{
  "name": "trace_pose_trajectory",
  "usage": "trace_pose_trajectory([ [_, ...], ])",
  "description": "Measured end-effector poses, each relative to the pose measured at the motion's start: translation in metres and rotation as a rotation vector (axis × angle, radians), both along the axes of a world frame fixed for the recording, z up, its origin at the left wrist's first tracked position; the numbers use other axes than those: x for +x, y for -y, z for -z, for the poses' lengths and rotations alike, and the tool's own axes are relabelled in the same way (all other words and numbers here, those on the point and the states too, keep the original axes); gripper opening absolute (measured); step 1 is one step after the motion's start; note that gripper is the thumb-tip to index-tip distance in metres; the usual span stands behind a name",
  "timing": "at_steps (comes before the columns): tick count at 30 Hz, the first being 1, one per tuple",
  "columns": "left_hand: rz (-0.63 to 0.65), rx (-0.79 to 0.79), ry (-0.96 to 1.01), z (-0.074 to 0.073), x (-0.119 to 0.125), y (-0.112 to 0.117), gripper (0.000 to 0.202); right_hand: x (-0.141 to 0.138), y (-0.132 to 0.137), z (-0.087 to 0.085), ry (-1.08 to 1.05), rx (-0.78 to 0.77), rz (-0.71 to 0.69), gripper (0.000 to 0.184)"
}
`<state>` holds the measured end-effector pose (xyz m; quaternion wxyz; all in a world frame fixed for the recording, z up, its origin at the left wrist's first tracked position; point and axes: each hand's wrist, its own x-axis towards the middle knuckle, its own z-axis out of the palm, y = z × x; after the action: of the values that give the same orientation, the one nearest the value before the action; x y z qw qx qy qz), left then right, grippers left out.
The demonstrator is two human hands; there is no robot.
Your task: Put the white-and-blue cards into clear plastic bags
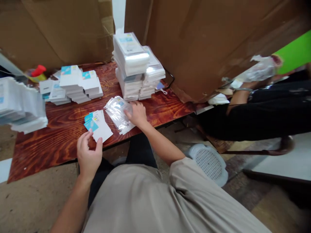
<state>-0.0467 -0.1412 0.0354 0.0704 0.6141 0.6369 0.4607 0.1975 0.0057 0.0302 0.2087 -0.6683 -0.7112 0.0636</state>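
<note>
My left hand (88,154) hovers at the near edge of the low wooden table (60,129), fingers curled and apart, just below a small fan of white and blue cards (98,125); it holds nothing. My right hand (136,113) rests on a loose pile of clear plastic sleeves (116,111), its fingers pinching the top sleeve.
Two tall stacks of bagged packs (136,68) stand at the back of the table. Lower stacks of cards (77,84) lie at the back left, another stack (19,103) at the far left. Cardboard boxes (206,42) rise behind. A person in black (255,110) sits at right. A white stool (209,163) is below.
</note>
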Motion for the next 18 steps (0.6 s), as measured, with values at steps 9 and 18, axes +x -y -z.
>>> trace_pose_trajectory([
  [9, -0.140, 0.080, -0.132, 0.012, -0.043, 0.000, 0.030, 0.012, 0.011, 0.001, -0.189, 0.255, -0.066, 0.063],
  [18, -0.392, 0.004, -0.260, 0.052, -0.141, -0.012, 0.033, 0.210, -0.189, -0.057, -0.538, 0.233, 0.286, 0.041],
])
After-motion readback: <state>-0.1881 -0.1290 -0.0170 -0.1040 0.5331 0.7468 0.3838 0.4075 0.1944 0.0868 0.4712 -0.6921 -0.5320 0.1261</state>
